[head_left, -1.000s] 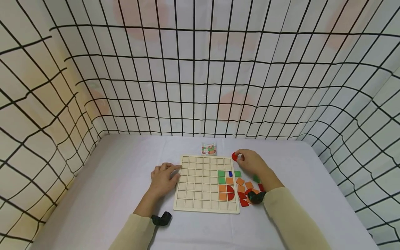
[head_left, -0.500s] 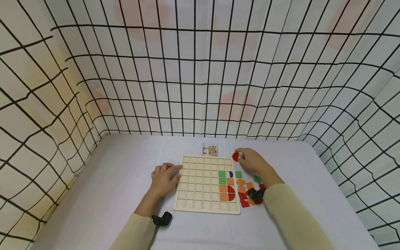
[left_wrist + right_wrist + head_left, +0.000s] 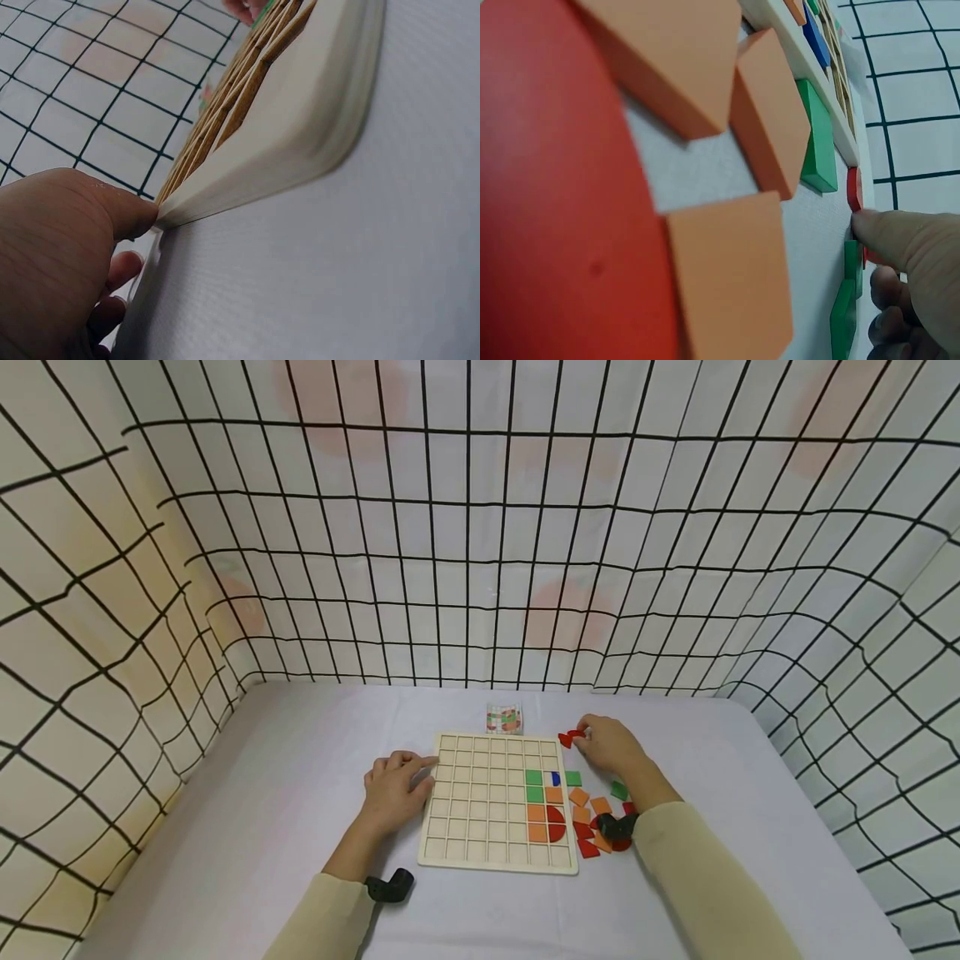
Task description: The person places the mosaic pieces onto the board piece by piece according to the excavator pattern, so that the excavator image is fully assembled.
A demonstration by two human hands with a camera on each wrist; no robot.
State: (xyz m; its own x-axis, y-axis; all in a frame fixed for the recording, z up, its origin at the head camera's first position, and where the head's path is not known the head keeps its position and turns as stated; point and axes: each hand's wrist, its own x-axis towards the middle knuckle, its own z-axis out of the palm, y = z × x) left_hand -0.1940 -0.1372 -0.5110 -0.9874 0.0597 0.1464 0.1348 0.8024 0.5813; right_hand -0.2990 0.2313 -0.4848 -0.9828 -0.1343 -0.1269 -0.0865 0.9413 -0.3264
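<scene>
My left hand (image 3: 393, 793) rests against the left edge of a pale wooden grid board (image 3: 480, 802). In the left wrist view its thumb (image 3: 135, 216) presses the board's side. Beyond the board's far right corner, my right hand (image 3: 611, 747) pinches a red curved piece (image 3: 576, 734) between thumb and fingertips. Just left of that lies another red piece (image 3: 565, 740), also visible near the thumb in the right wrist view. Green squares (image 3: 534, 785), orange squares (image 3: 537, 822), a red half disc (image 3: 556, 824) and a blue piece (image 3: 556, 778) sit in the board's cells.
Loose orange (image 3: 579, 797), red (image 3: 588, 849) and green (image 3: 573, 778) pieces lie right of the board, partly under the right wrist camera (image 3: 617, 827). A small patterned card (image 3: 504, 718) stands behind the board. Black grid netting (image 3: 465, 560) surrounds the white table (image 3: 315, 718).
My right hand has drawn one red piece rightward, so two red pieces now show where they overlapped before. The left hand and the board stay put.
</scene>
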